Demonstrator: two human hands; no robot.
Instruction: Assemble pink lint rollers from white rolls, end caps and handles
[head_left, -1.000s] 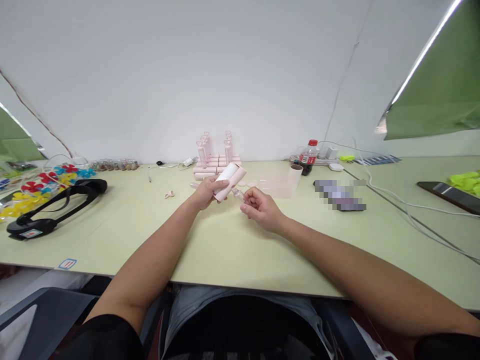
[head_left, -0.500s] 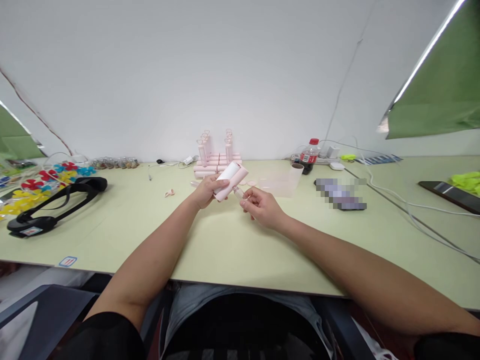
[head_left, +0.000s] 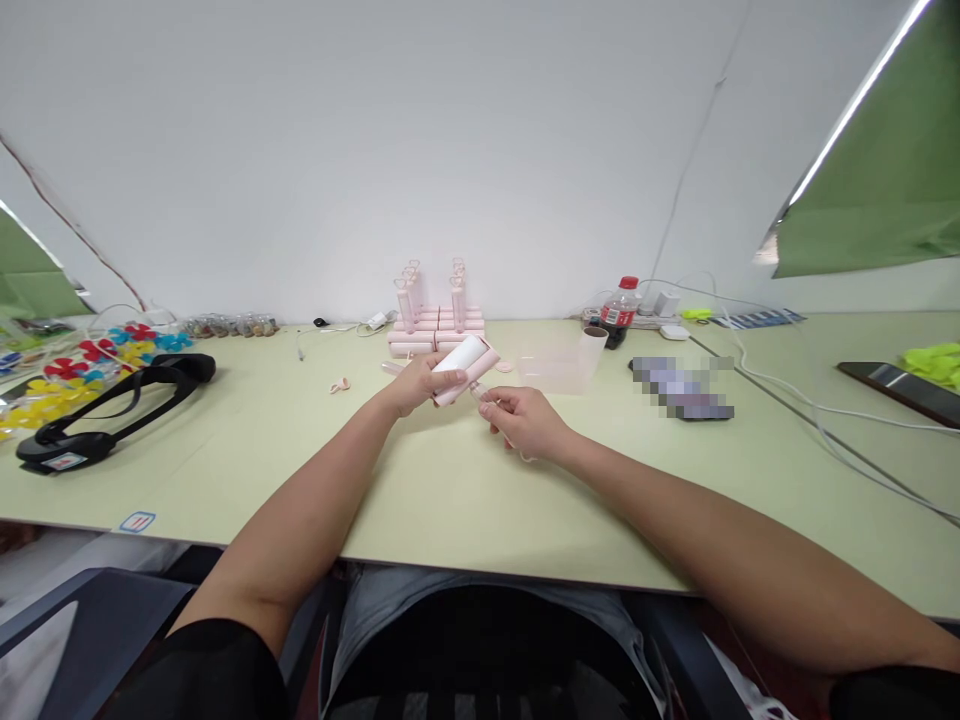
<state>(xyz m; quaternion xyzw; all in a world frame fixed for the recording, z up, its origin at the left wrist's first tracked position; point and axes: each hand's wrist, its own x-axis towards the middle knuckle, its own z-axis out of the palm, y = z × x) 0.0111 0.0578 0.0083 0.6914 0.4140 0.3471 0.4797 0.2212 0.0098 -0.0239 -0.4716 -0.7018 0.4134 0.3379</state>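
My left hand [head_left: 417, 388] is wrapped round the white and pink lint roller head [head_left: 463, 366], which is tilted above the table. My right hand [head_left: 529, 418] pinches a pale, see-through handle [head_left: 478, 391], whose far end meets or nearly meets the roller head; the exact contact is too small to tell. A pale loop [head_left: 527, 458] shows below my right palm. Behind my hands, several pink lint rollers [head_left: 409, 344] lie side by side with their handles [head_left: 457, 297] pointing up. A small pink piece [head_left: 340, 386] lies to the left of my left hand.
A clear plastic sheet or box [head_left: 551, 366] and a pale tube [head_left: 593, 346] are right of my hands. Farther right are a cola bottle [head_left: 621, 312], a blurred phone-like item [head_left: 679, 388] and white cables [head_left: 847, 412]. A black headset [head_left: 71, 440] and colourful plastic flowers [head_left: 64, 370] lie left.
The roller head has turned slightly in my left hand and shifted a little right and down. My right hand has turned a little, so the loop below it now shows.
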